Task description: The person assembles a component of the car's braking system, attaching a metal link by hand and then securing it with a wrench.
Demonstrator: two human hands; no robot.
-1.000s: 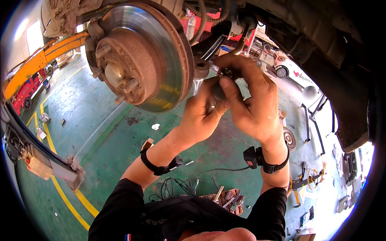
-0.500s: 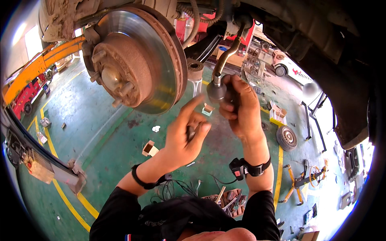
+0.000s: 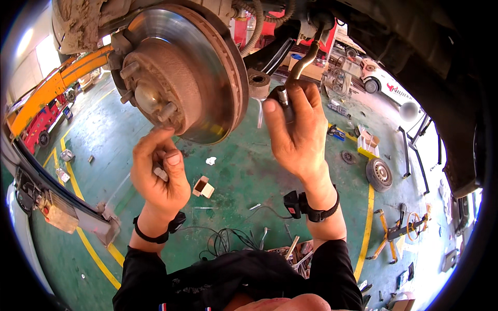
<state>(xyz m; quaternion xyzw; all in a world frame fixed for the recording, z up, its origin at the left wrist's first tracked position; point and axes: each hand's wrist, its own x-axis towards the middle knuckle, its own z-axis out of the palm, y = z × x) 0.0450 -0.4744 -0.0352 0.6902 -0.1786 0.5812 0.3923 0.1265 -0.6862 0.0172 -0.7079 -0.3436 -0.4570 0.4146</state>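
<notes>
Gripping the lower end of the bent metal rod (image 3: 306, 62), the right hand (image 3: 298, 132) sets its thumb to one side and its fingers folded over the other. I see a silvery stub (image 3: 282, 95) poking up between them; the rest of that end is hidden in the grasp. Across to the left hand (image 3: 158, 193): fingers curled in, and I read them as pinching a small grey piece (image 3: 161, 174), maybe a nut, too little of it showing to be sure. Its index finger points up at the lower rim of the rusty hub (image 3: 174, 85); whether it touches, I can't tell.

My call on the step: this is rod-end work, with the rod apart from the ringed eye (image 3: 259, 89) just beside the right thumb. The next move, I judge, calls for a steady hold on the rod, so the stub doesn't swing, and a sure pinch on that grey piece, because a slip sends it to the floor.

Moving outward, I've got the brake disc (image 3: 210, 57) standing behind the hub, and a ribbed hose (image 3: 254, 32) hanging beyond it. Down on the green floor sit a cardboard box (image 3: 203, 187), a tangle of black cable (image 3: 228, 241) and, off to the right, a loose wheel (image 3: 379, 174) near a yellow stand (image 3: 388, 243).
</notes>
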